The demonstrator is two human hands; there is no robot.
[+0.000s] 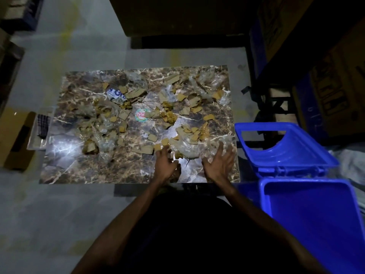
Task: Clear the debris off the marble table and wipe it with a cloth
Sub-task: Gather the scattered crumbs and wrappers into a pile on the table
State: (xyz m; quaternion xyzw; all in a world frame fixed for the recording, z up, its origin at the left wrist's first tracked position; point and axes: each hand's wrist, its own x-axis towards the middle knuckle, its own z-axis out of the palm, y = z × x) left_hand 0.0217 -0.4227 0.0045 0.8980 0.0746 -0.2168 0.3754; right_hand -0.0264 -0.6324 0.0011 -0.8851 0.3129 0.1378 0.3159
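Note:
The brown-veined marble table (65,171) is strewn with several torn cardboard scraps (146,149), crumpled clear plastic pieces (189,149), a round red-and-green sticker (141,115) and a blue-and-white wrapper (116,94). My left hand (165,165) hovers over the near edge with fingers loosely curled, touching scraps at its fingertips. My right hand (220,163) is spread with straight fingers beside the clear plastic, holding nothing. No cloth is in view.
An open blue bin (308,210) with its lid (284,147) flipped back stands at the table's right front corner. Cardboard boxes (331,86) stack at the right, another box (15,135) and a tray (40,131) sit left. Grey floor surrounds the table.

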